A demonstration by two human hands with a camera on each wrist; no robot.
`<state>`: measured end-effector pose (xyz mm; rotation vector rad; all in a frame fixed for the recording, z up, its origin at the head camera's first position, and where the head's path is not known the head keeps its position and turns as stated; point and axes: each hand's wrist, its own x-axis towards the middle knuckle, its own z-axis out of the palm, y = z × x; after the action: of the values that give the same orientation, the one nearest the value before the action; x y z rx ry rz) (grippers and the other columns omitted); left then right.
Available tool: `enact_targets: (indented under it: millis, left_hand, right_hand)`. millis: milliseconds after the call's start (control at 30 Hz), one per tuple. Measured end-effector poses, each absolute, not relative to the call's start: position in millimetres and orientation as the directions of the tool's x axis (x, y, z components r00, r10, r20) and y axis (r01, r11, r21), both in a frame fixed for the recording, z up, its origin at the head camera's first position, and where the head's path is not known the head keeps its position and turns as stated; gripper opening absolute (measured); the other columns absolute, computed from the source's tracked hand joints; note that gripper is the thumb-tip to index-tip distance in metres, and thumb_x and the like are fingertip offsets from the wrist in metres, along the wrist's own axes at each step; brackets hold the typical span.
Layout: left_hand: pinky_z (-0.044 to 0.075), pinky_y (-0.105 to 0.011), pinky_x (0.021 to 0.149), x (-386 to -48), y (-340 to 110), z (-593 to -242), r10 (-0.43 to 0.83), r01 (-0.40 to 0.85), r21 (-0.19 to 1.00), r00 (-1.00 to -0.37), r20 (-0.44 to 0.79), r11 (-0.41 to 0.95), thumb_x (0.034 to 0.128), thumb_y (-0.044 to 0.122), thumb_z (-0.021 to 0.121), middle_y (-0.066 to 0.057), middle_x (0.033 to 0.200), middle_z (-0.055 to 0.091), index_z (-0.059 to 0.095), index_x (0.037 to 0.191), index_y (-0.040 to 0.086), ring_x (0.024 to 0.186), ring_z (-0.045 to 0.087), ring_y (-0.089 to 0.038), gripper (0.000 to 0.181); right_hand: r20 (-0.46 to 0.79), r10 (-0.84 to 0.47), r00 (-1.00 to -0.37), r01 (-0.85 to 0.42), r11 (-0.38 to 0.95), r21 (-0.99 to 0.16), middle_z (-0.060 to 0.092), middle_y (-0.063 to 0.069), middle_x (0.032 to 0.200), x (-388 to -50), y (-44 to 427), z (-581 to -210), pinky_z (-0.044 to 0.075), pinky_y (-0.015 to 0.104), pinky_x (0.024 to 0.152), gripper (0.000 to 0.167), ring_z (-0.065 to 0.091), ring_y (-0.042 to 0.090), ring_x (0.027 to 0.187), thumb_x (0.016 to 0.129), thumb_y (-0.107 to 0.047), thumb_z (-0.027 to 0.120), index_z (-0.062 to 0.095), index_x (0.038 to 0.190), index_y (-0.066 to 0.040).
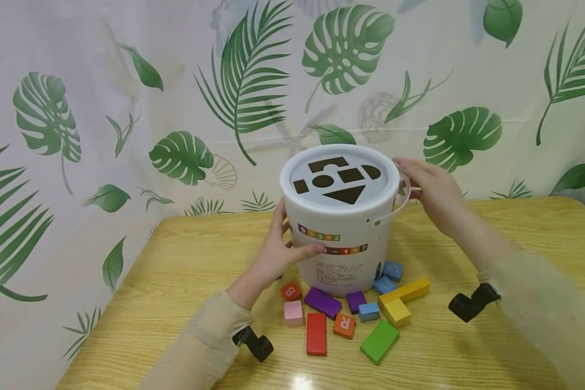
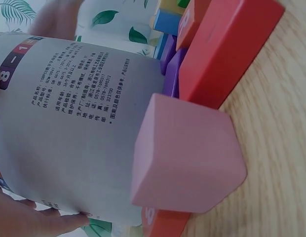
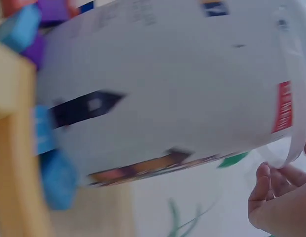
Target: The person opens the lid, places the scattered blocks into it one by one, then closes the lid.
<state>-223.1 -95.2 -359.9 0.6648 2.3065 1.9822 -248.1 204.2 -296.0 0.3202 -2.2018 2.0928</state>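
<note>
Left hand [image 1: 275,252] grips the white bucket [image 1: 356,230], its thumb laid across the front and its fingers apart from it, round the side. Opposite, the right hand [image 1: 436,194] is up by the rim, its fingers bent at the handle [image 3: 297,140]; whether they pinch it or only touch it, I cannot tell. The bucket stands upright on the table, and only the head view shows the whole top of its pale lid [image 1: 317,193], with dark cut-outs that include a triangle and a circle. The left wrist view makes the small printed text [image 2: 79,84] large and puts the pink cube [image 2: 187,153] right up front (so near that it hides part of the bucket's foot). From the right wrist, somewhat blurred, come a red label [image 3: 284,107] near the rim, out of sight from the head, and a dark pointed print [image 3: 89,106] lower down. Round the bucket's near side lie a long purple block [image 1: 323,303], a red block [image 1: 316,335], an orange block [image 1: 344,325] marked R, a green block [image 1: 380,342] and a long yellow block [image 1: 411,291]. The table [image 1: 185,303] has a light wood grain; behind it hangs a pale cloth [image 1: 175,32] printed with green leaves and faint shells.
</note>
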Motion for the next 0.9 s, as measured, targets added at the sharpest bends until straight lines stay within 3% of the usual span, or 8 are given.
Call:
enact_targets:
  millis: [100,267,433,633,900]
  left_hand:
    - [0.028,-0.060,0.103,-223.3,-94.3,-361.0,0.338,0.301,0.950,-0.906,0.256,0.086,0.0652,0.050,0.084,0.010,0.149,0.022,0.011,0.146,0.052,0.137,0.021,-0.027,0.109]
    - [0.027,-0.061,0.104,-223.3,-93.3,-361.6,0.347,0.311,0.948,-0.899,0.269,0.070,0.0657,0.051,0.084,0.010,0.148,0.023,0.012,0.146,0.052,0.137,0.021,-0.026,0.107]
    - [0.027,-0.063,0.102,-222.8,-93.4,-361.8,0.343,0.320,0.945,-0.897,0.279,0.068,0.0657,0.052,0.083,0.009,0.146,0.025,0.013,0.146,0.052,0.136,0.022,-0.027,0.107]
    - [0.027,-0.064,0.101,-222.1,-93.3,-361.5,0.338,0.321,0.944,-0.899,0.278,0.079,0.0647,0.055,0.083,0.010,0.146,0.025,0.013,0.146,0.052,0.136,0.022,-0.027,0.107]
    - [0.027,-0.065,0.101,-222.0,-93.1,-361.4,0.340,0.328,0.941,-0.897,0.282,0.085,0.0666,0.053,0.082,0.008,0.147,0.025,0.012,0.146,0.052,0.135,0.022,-0.028,0.106]
  right_hand:
    - [0.169,-0.056,-0.984,-0.175,0.138,-0.975,0.057,-0.003,0.124,-248.2,202.3,-275.2,0.044,0.020,0.078,0.052,0.052,0.009,0.099,0.098,-0.035,0.053,0.047,0.140,-0.005]
    - [0.161,-0.080,-0.984,-0.176,0.250,-0.952,0.052,0.003,0.138,-249.5,196.9,-243.3,0.042,0.021,0.077,0.048,0.049,0.014,0.107,0.097,-0.028,0.055,0.048,0.140,-0.008]
    - [0.174,-0.130,-0.976,-0.205,0.296,-0.933,0.055,0.004,0.128,-248.1,182.7,-219.4,0.043,0.024,0.079,0.048,0.053,0.016,0.098,0.096,-0.026,0.059,0.049,0.139,-0.007]
    - [0.173,-0.173,-0.970,-0.220,0.306,-0.926,0.055,0.006,0.114,-244.9,169.5,-203.2,0.046,0.023,0.073,0.048,0.052,0.018,0.089,0.096,-0.025,0.058,0.048,0.139,-0.006]
    - [0.169,-0.162,-0.972,-0.217,0.357,-0.908,0.057,0.005,0.116,-239.3,157.9,-193.7,0.045,0.025,0.071,0.042,0.050,0.017,0.087,0.097,-0.026,0.056,0.053,0.134,-0.007]
